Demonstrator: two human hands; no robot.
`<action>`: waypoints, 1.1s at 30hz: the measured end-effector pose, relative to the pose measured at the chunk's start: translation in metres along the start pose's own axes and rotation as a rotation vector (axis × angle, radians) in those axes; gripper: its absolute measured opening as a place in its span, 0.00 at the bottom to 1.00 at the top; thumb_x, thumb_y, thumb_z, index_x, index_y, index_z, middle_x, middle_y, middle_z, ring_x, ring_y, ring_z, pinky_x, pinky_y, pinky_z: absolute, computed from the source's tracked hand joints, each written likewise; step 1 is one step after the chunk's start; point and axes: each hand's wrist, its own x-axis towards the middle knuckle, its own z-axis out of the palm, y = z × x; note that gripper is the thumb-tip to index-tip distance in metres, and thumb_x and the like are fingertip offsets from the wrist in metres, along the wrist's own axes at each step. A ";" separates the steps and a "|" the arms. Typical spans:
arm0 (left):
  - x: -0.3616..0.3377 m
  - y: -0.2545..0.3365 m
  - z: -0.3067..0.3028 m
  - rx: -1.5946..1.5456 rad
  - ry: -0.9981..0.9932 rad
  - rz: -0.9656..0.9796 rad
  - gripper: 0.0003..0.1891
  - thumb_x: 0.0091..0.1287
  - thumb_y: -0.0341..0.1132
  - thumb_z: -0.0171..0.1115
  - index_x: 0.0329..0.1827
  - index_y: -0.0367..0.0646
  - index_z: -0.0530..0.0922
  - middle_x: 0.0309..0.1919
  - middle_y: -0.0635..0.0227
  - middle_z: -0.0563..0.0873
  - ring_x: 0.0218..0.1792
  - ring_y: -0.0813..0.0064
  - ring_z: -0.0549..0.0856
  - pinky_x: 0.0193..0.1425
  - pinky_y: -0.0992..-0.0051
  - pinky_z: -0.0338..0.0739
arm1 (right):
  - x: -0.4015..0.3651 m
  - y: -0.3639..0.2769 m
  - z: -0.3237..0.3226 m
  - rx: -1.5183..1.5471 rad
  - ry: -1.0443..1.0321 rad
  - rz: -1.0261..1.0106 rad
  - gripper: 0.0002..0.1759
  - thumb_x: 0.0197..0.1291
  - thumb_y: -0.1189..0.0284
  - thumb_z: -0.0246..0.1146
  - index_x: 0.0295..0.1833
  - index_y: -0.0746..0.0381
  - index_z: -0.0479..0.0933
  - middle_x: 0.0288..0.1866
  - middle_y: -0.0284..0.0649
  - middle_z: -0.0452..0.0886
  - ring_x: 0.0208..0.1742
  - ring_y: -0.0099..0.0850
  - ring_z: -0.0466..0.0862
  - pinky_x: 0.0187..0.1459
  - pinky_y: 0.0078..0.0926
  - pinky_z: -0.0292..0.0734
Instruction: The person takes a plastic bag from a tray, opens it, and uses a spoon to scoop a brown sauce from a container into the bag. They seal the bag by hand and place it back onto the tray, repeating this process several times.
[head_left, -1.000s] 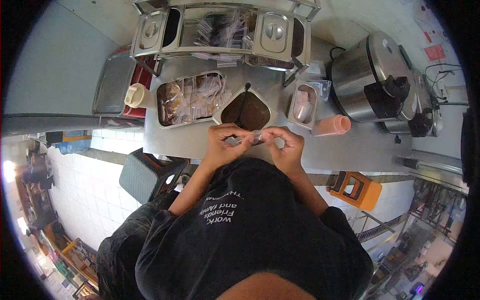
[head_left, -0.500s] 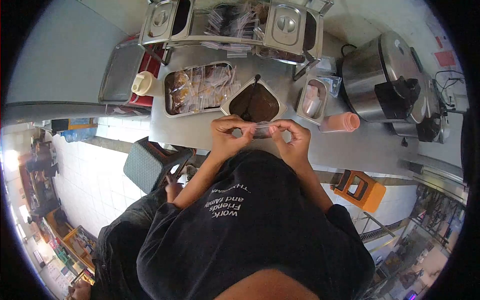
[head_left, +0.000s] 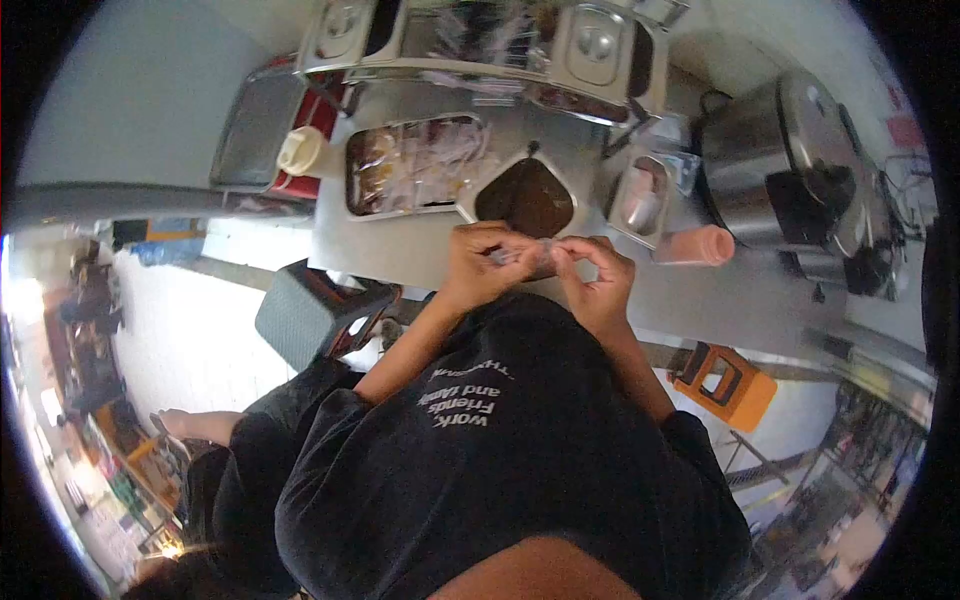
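Plastic bag (head_left: 544, 263), clear and blurred, is pinched between left hand (head_left: 482, 268) and right hand (head_left: 600, 283), which partly hide it, near a brown-filled pan (head_left: 470, 204), packet-filled tray (head_left: 405, 212) and pink bottle (head_left: 690, 246).

White lettering (head_left: 462, 400) on the person's black T-shirt (head_left: 520, 460) appeared upside down and read "work, Friends and fAmily". The quoted line that followed was too blurred to spell out with certainty.

- Single head view, facing forward and steeply down, wide and round-edged.
- Close above the shirt (head_left: 500, 480); tabletop (head_left: 730, 296) farther off, floor (head_left: 190, 345) left and right.
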 end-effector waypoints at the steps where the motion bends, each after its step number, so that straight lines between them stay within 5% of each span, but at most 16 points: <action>1: 0.001 0.001 -0.003 0.042 -0.009 0.020 0.04 0.59 0.29 0.76 0.35 0.39 0.90 0.25 0.67 0.88 0.27 0.80 0.85 0.32 0.77 0.77 | -0.001 0.000 0.003 -0.012 0.003 -0.013 0.05 0.61 0.75 0.74 0.42 0.62 0.87 0.35 0.40 0.89 0.38 0.33 0.88 0.44 0.30 0.79; 7: 0.002 0.003 -0.021 -0.065 -0.169 0.042 0.05 0.65 0.30 0.73 0.41 0.40 0.90 0.33 0.63 0.91 0.33 0.73 0.88 0.39 0.72 0.81 | -0.002 0.010 0.011 0.041 -0.072 0.030 0.08 0.62 0.72 0.74 0.44 0.63 0.86 0.37 0.40 0.88 0.39 0.29 0.88 0.44 0.31 0.79; 10: -0.005 -0.010 -0.042 0.265 -0.256 0.048 0.06 0.67 0.29 0.70 0.44 0.41 0.90 0.39 0.62 0.92 0.37 0.70 0.89 0.43 0.69 0.82 | 0.004 0.019 0.006 -0.032 -0.108 0.060 0.15 0.61 0.68 0.75 0.50 0.62 0.83 0.38 0.40 0.88 0.39 0.29 0.87 0.43 0.31 0.78; 12: -0.019 -0.039 -0.064 0.193 -0.041 0.030 0.09 0.68 0.26 0.66 0.47 0.45 0.90 0.45 0.63 0.92 0.45 0.66 0.91 0.49 0.69 0.83 | 0.019 0.019 -0.012 -0.077 0.004 0.213 0.22 0.59 0.64 0.76 0.56 0.60 0.80 0.39 0.39 0.87 0.39 0.31 0.87 0.42 0.32 0.78; 13: -0.019 -0.052 -0.084 0.411 0.072 0.037 0.09 0.69 0.26 0.66 0.47 0.45 0.90 0.44 0.62 0.93 0.46 0.66 0.91 0.50 0.69 0.83 | 0.027 0.023 -0.027 -0.116 0.099 0.280 0.26 0.57 0.63 0.77 0.58 0.59 0.79 0.40 0.39 0.87 0.39 0.32 0.86 0.41 0.33 0.77; 14: -0.013 -0.045 -0.103 0.555 0.193 0.100 0.07 0.69 0.27 0.67 0.45 0.42 0.90 0.42 0.61 0.93 0.44 0.65 0.91 0.49 0.69 0.83 | 0.029 0.038 -0.044 -0.288 0.087 0.303 0.26 0.57 0.63 0.76 0.59 0.59 0.78 0.41 0.40 0.87 0.39 0.34 0.87 0.42 0.35 0.78; 16: -0.006 -0.055 -0.144 0.672 0.404 -0.115 0.05 0.70 0.31 0.70 0.43 0.39 0.90 0.35 0.61 0.92 0.34 0.70 0.91 0.38 0.72 0.83 | 0.025 0.094 -0.069 -0.604 0.057 0.330 0.26 0.57 0.63 0.75 0.59 0.59 0.78 0.42 0.42 0.87 0.41 0.37 0.87 0.44 0.38 0.80; 19: 0.018 -0.073 -0.183 0.925 0.534 0.065 0.06 0.70 0.32 0.70 0.42 0.38 0.89 0.29 0.60 0.89 0.26 0.75 0.86 0.31 0.71 0.79 | 0.018 0.173 -0.092 -0.784 -0.010 0.352 0.27 0.56 0.63 0.73 0.60 0.60 0.78 0.47 0.46 0.88 0.46 0.42 0.88 0.49 0.42 0.81; 21: 0.030 -0.122 -0.195 0.769 0.607 0.150 0.09 0.68 0.36 0.73 0.44 0.40 0.89 0.30 0.61 0.89 0.25 0.73 0.85 0.30 0.70 0.77 | 0.024 0.181 -0.092 -1.027 -0.091 0.394 0.24 0.57 0.64 0.71 0.59 0.60 0.79 0.47 0.48 0.89 0.47 0.45 0.89 0.50 0.43 0.82; 23: 0.021 -0.179 -0.216 0.686 0.297 -0.345 0.17 0.68 0.43 0.71 0.52 0.40 0.88 0.39 0.57 0.91 0.40 0.66 0.90 0.45 0.68 0.82 | 0.029 0.206 -0.085 -1.135 -0.178 0.432 0.21 0.59 0.62 0.68 0.55 0.60 0.81 0.43 0.49 0.89 0.46 0.49 0.89 0.47 0.47 0.83; 24: 0.018 -0.227 -0.226 0.804 0.153 -0.257 0.23 0.65 0.45 0.73 0.58 0.39 0.85 0.40 0.57 0.90 0.42 0.60 0.88 0.49 0.63 0.81 | 0.032 0.225 -0.083 -1.129 -0.219 0.455 0.19 0.61 0.60 0.66 0.51 0.61 0.82 0.40 0.50 0.89 0.44 0.50 0.89 0.44 0.50 0.83; 28: 0.021 -0.135 -0.148 0.926 0.472 -0.027 0.30 0.61 0.47 0.77 0.61 0.36 0.81 0.42 0.61 0.86 0.45 0.57 0.84 0.50 0.60 0.78 | 0.035 0.225 -0.068 -0.863 -0.047 0.434 0.13 0.59 0.69 0.66 0.49 0.57 0.84 0.38 0.49 0.89 0.41 0.48 0.90 0.42 0.45 0.84; 33: -0.012 -0.081 -0.079 0.534 0.282 -0.096 0.21 0.62 0.38 0.76 0.57 0.41 0.83 0.40 0.59 0.87 0.41 0.62 0.85 0.48 0.63 0.80 | 0.029 0.184 -0.070 -0.741 0.194 0.301 0.16 0.57 0.72 0.70 0.52 0.58 0.83 0.39 0.44 0.90 0.39 0.40 0.91 0.43 0.34 0.84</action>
